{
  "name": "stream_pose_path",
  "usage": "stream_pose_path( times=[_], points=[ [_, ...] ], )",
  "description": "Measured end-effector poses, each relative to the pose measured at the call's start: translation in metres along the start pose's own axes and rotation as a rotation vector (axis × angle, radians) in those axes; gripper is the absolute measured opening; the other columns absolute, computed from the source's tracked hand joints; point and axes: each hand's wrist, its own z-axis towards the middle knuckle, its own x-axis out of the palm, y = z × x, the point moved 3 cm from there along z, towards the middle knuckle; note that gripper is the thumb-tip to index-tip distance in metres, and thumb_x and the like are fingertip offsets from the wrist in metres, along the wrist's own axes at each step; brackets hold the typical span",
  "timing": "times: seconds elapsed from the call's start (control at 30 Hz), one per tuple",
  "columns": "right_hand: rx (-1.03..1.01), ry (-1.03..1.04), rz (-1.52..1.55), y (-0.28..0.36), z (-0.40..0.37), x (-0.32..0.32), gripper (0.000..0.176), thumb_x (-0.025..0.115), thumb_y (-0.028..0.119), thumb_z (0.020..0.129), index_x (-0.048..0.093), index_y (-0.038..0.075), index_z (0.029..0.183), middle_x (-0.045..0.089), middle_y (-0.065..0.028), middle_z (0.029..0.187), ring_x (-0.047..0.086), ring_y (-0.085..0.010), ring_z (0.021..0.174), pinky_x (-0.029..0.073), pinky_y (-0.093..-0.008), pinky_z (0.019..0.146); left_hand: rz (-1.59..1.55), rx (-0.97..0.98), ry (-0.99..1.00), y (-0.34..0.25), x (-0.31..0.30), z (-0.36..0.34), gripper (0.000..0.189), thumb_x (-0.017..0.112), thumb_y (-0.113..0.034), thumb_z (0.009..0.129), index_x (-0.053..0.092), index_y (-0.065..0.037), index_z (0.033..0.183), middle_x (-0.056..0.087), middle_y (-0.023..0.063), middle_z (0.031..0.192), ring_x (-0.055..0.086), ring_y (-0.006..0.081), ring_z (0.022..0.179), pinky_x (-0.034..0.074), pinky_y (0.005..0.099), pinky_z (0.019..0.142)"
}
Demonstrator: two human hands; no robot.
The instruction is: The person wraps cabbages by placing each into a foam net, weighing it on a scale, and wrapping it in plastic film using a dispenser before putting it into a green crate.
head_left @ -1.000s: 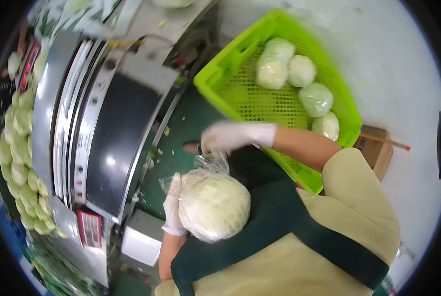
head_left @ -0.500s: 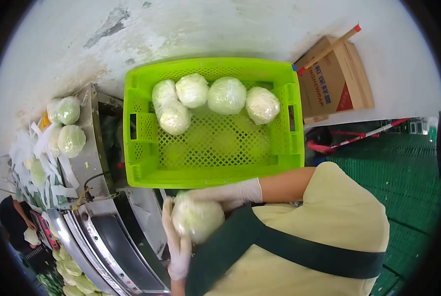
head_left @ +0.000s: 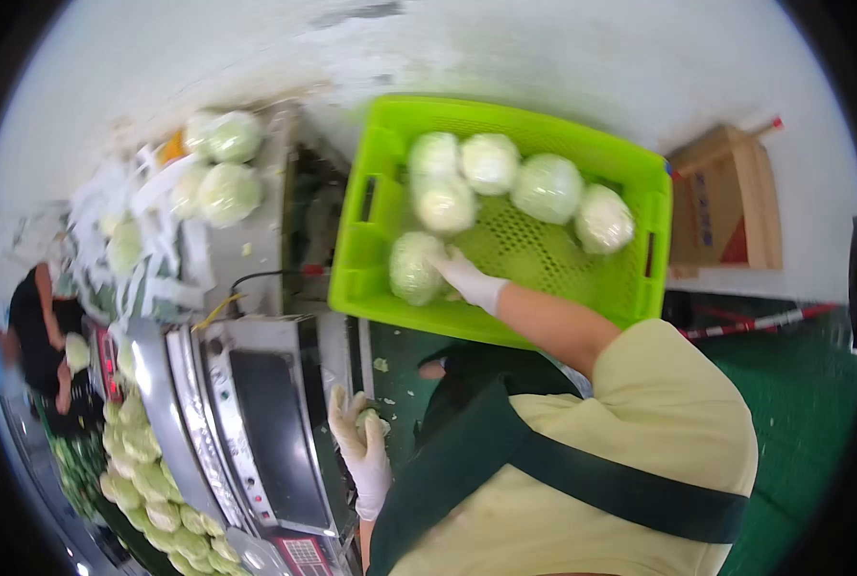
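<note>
My right hand [head_left: 466,276], in a whitish glove, reaches into the green crate [head_left: 505,112] and grips the right side of a plastic-wrapped cabbage [head_left: 414,268] in the near left corner. Several other wrapped cabbages, one of them a round head [head_left: 547,188], lie along the crate's far side and far left corner. Below the crate, near the machine's edge, my left hand [head_left: 362,447] is gloved and empty, with its fingers apart.
At left stand a wrapping machine [head_left: 266,422] and a counter with wrapped cabbages [head_left: 231,195]. A large pile of cabbages [head_left: 150,480] lies beyond. A person [head_left: 40,322] works at far left. A cardboard box [head_left: 721,206] leans by the wall at right.
The wrapped cabbage has gone from between both hands into the crate with my right hand. My left hand has let go of it. The view has shifted, with the crate now further right.
</note>
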Motion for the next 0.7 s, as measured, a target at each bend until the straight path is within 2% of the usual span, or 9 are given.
stream_pose_path(
  times=[0.07,0.1,0.17,0.23,0.33,0.37,0.47,0.6,0.7],
  points=[
    [-0.453,-0.104,-0.38,0.01,-0.009,0.016,0.082,0.064,0.044,0.088,0.029,0.0,0.148,0.051,-0.0206,0.138,0.052,-0.0337,0.125,0.041,-0.0431,0.106,-0.121,-0.037,-0.055,0.015,-0.037,-0.013,0.06,0.05,0.002,0.096,0.028,-0.007,0.15,0.048,0.0136,0.133,0.052,0.0122,0.103,0.044,0.0255,0.091],
    [-0.636,0.007,-0.377,0.007,0.0,0.026,0.075,0.065,0.032,0.088,0.031,-0.004,0.145,0.052,-0.0226,0.136,0.051,-0.0349,0.127,0.038,-0.0404,0.109,-0.21,-0.071,-0.083,0.03,-0.057,-0.02,0.06,0.05,0.004,0.095,0.029,-0.006,0.15,0.047,0.0123,0.134,0.053,0.0134,0.106,0.044,0.0261,0.093],
    [-0.708,-0.063,-0.533,0.022,-0.018,0.042,0.072,0.063,0.032,0.09,0.033,-0.004,0.144,0.054,-0.0251,0.134,0.051,-0.0362,0.127,0.039,-0.0417,0.108,-0.155,-0.023,-0.162,0.04,-0.093,-0.033,0.058,0.05,0.007,0.092,0.032,-0.001,0.147,0.043,0.0114,0.14,0.055,0.0179,0.114,0.045,0.0281,0.097],
    [-0.498,-0.116,-0.963,0.024,0.011,0.037,0.09,0.054,0.056,0.091,0.025,-0.007,0.149,0.058,-0.0297,0.127,0.058,-0.0424,0.117,0.045,-0.0443,0.1,-0.053,0.044,-0.265,0.023,-0.124,-0.046,0.057,0.051,0.008,0.091,0.036,-0.001,0.145,0.043,0.012,0.142,0.056,0.0176,0.115,0.046,0.0289,0.096],
    [-0.449,0.01,-1.6,0.079,-0.013,0.045,0.072,0.054,0.058,0.086,0.062,-0.004,0.122,0.069,-0.0243,0.105,0.066,-0.0421,0.101,0.05,-0.0467,0.092,-0.021,0.132,-0.41,0.015,-0.182,-0.063,0.057,0.052,0.008,0.09,0.038,-0.001,0.145,0.044,0.0112,0.142,0.058,0.0169,0.113,0.047,0.0293,0.095],
    [-0.57,-0.1,-1.68,0.099,-0.012,0.055,0.06,0.055,0.054,0.087,0.071,-0.001,0.103,0.07,-0.0236,0.104,0.067,-0.0385,0.098,0.05,-0.0467,0.09,-0.073,0.143,-0.478,0.006,-0.199,-0.068,0.056,0.051,0.009,0.09,0.04,-0.002,0.144,0.048,0.0101,0.14,0.059,0.0161,0.111,0.048,0.0295,0.095],
    [-1.016,0.094,-1.024,0.193,-0.085,0.15,0.038,0.063,0.034,0.089,0.07,0.001,0.107,0.071,-0.0205,0.098,0.069,-0.0324,0.095,0.052,-0.0399,0.086,-0.019,0.223,-0.635,-0.005,-0.268,-0.068,0.054,0.05,0.01,0.089,0.043,-0.002,0.141,0.052,0.0096,0.137,0.059,0.0153,0.11,0.047,0.0289,0.095],
    [-1.317,0.561,-0.98,0.286,-0.155,0.352,0.035,0.061,0.03,0.091,0.068,0.002,0.112,0.07,-0.0146,0.108,0.067,-0.0246,0.101,0.05,-0.0344,0.088,0.175,0.296,-0.721,-0.05,-0.38,-0.024,0.053,0.052,0.006,0.089,0.044,0.002,0.14,0.053,0.0126,0.135,0.056,0.019,0.114,0.044,0.0316,0.1],
    [-1.154,0.968,-1.06,0.306,-0.168,0.518,0.043,0.06,0.037,0.091,0.067,0.001,0.114,0.071,-0.0122,0.105,0.066,-0.023,0.097,0.049,-0.0323,0.087,0.089,0.243,-0.631,-0.067,-0.47,0.046,0.054,0.057,-0.012,0.092,0.042,-0.001,0.143,0.053,0.0106,0.135,0.052,0.0198,0.12,0.042,0.0334,0.101]
  ],
)
